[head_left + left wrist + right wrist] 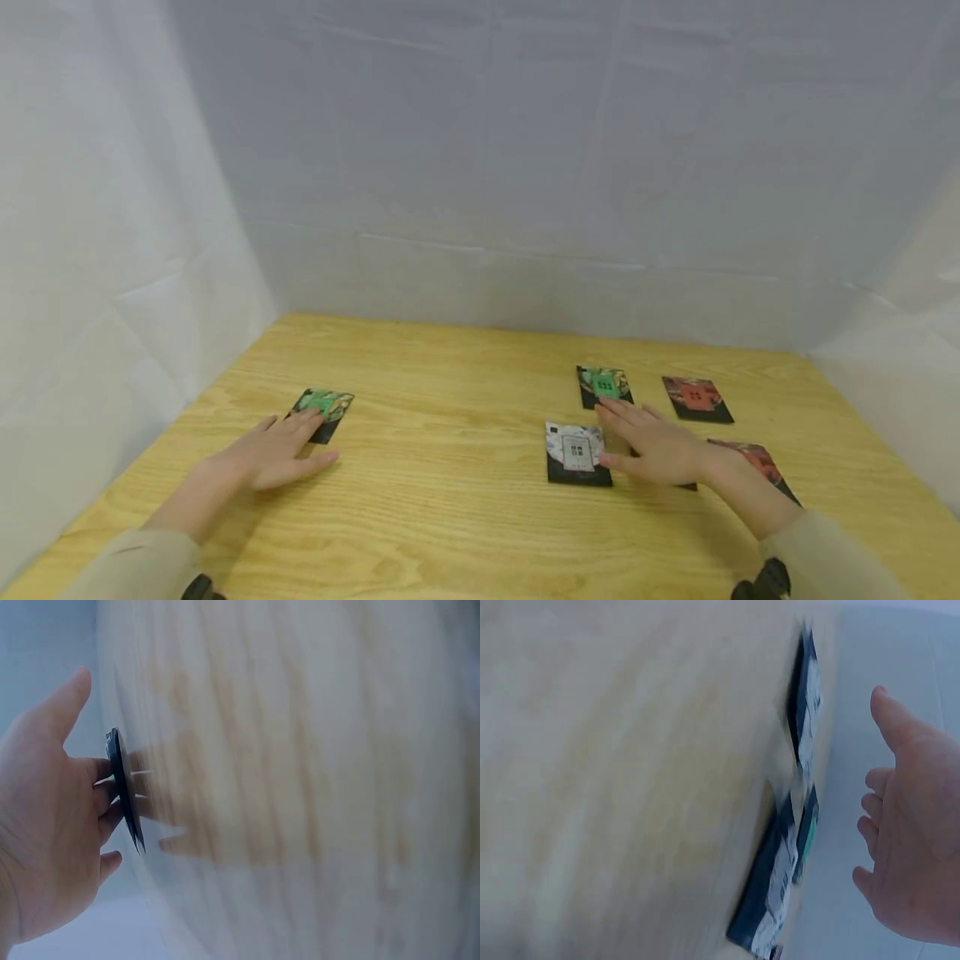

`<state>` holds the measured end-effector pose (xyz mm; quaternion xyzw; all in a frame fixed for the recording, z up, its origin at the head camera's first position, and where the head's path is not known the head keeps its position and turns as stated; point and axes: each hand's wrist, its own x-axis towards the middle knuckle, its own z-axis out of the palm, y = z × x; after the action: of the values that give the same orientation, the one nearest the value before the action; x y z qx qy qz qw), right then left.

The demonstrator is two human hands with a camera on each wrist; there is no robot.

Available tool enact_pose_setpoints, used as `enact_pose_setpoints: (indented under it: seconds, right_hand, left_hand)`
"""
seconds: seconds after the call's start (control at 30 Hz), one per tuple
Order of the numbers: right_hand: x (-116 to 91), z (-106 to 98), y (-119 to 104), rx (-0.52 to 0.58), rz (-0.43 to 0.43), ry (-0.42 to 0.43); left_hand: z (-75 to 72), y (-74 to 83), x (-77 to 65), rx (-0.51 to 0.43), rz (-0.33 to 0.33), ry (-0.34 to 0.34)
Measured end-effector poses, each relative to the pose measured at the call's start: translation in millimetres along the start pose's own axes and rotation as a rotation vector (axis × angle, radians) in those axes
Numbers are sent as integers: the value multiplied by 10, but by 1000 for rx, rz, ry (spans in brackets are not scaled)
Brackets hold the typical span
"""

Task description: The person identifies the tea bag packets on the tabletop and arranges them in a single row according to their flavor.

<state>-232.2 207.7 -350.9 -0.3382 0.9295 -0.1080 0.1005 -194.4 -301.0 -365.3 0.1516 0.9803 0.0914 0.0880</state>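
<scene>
My left hand point(273, 454) reaches out flat at the left, its straight fingers lying over a flat packet with a green label point(331, 412). In the left wrist view that packet point(126, 791) appears edge-on at the fingertips, close over the wood. My right hand point(660, 446) is spread with fingers extended and holds nothing. Its thumb overlaps a white and black packet point(573, 473) in the head view, and its fingertips reach the lower edge of another green packet point(604, 384). In the right wrist view the right hand point(922, 825) hovers apart from two white packets and a green one point(808, 832).
Two red and black packets point(697, 397) lie to the right, one partly behind my right forearm. The dark corner of another packet point(687, 486) shows under the right hand. White sheeting point(480, 167) encloses the wooden table point(435, 517) at the back and sides.
</scene>
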Motion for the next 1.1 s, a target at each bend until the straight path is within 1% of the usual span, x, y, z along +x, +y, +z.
enact_pose_setpoints:
  seconds: [0.07,0.17,0.3,0.53,0.6,0.77,1.0,1.1]
  right_hand:
    - [34,-47,84,1,25,19]
    - [76,-126,199,2,59,11]
    - [132,-201,321,12,90,-38]
    - [232,-179,476,18,157,-124]
    - [249,-160,497,14,169,-141]
    - [289,-126,503,27,146,-175]
    - [317,-104,446,64,136,-198]
    - [330,-94,392,62,132,-204]
  left_hand:
    - [3,-5,-7,6,3,2]
    - [1,-10,-12,16,9,8]
    - [-5,-13,-4,23,11,11]
    - [-16,2,-2,18,16,-5]
    - [-16,2,-5,14,16,-8]
    - [-15,-4,-15,16,14,-11]
    - [-16,-9,-27,9,19,-7]
    - [-17,-11,-31,8,19,-9]
